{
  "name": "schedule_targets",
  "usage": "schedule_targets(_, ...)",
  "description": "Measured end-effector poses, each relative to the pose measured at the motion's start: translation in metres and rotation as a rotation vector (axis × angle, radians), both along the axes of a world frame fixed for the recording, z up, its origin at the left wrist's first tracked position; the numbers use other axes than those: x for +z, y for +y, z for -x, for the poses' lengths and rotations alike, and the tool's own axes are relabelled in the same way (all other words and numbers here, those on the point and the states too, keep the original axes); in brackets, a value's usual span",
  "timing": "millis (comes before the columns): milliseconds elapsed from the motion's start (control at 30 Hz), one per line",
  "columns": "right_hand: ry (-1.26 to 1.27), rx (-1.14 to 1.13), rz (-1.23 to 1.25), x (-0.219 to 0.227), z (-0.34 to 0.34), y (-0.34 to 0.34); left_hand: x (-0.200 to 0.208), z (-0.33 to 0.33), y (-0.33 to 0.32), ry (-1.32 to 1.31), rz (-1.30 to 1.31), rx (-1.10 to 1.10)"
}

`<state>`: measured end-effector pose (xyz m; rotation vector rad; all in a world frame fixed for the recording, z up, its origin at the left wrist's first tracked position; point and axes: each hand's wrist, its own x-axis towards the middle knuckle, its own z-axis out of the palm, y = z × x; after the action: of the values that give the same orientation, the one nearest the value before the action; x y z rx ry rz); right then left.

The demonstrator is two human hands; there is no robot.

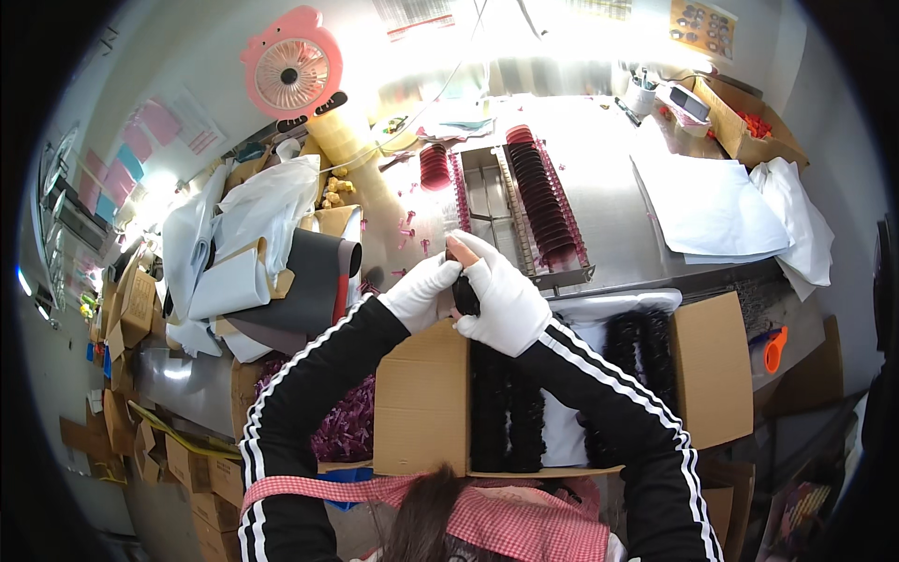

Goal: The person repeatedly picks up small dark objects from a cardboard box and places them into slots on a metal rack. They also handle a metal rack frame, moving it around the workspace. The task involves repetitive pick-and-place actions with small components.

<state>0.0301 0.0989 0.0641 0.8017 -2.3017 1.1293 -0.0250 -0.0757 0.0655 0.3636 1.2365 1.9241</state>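
Note:
My left hand (420, 292) and my right hand (506, 307), both in white gloves with some fingertips bare, meet above the front edge of the metal table. Between them is a small black, rounded piece (465, 298); its kind is mostly hidden by the fingers. Both hands are closed around it. Just beyond them stands a metal rack (487, 208) with a long row of thin dark-red discs (546, 201). A shorter stack of red discs (434, 167) sits at its far left. Small pink pegs (406, 230) lie scattered left of the rack.
Below my arms, an open cardboard box (421, 403) holds rows of black pieces (506, 412) and white sheets. Left of it lies a heap of purple pieces (345, 426). White paper (707, 201), orange-handled scissors (774, 349) and a pink fan (292, 70) stand around.

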Motion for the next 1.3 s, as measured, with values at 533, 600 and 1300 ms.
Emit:
schedule_targets(533, -0.157, -0.012, 0.092, -0.025, 0.015, 0.027, 0.051, 0.045, 0.003, 0.545, 0.797, -0.539)
schedule_targets(600, -0.119, -0.138, 0.081, -0.048, 0.028, 0.046, 0.051, 0.091, 0.014, 0.969, 1.073, -0.331)
schedule_targets(1300, -0.293, 0.031, -0.138, -0.053, 0.038, 0.056, 0.008, 0.263, 0.065, 0.979, 1.312, -0.157)
